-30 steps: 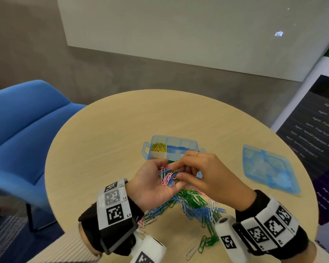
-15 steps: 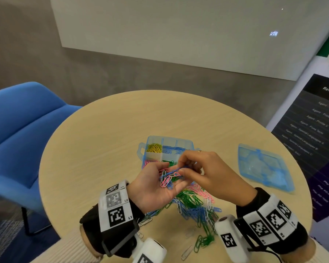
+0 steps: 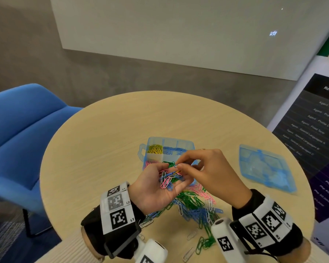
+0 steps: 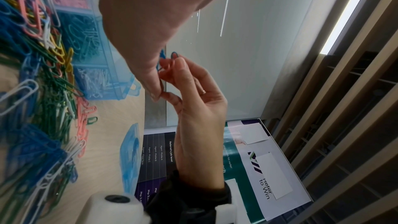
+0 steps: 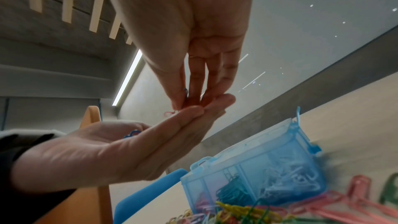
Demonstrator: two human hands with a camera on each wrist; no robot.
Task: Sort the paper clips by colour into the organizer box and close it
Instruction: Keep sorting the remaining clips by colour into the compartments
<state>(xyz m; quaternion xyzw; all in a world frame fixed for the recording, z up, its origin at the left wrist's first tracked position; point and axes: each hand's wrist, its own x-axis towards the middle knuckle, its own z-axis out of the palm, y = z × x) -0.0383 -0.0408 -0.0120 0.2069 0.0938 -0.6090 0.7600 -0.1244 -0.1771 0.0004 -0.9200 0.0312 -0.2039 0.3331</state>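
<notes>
Mixed-colour paper clips [image 3: 194, 205] heaped on table; translucent blue organizer box [image 3: 167, 149] open, part-filled; lid [image 3: 264, 168] apart.

Bare tabletop [image 3: 103, 149] at left and upper centre of frame. Organizer box [image 3: 184, 144] mid-frame, loose clip pile [image 3: 194, 205] below it, detached lid [image 3: 264, 168] at right block passage.
</notes>
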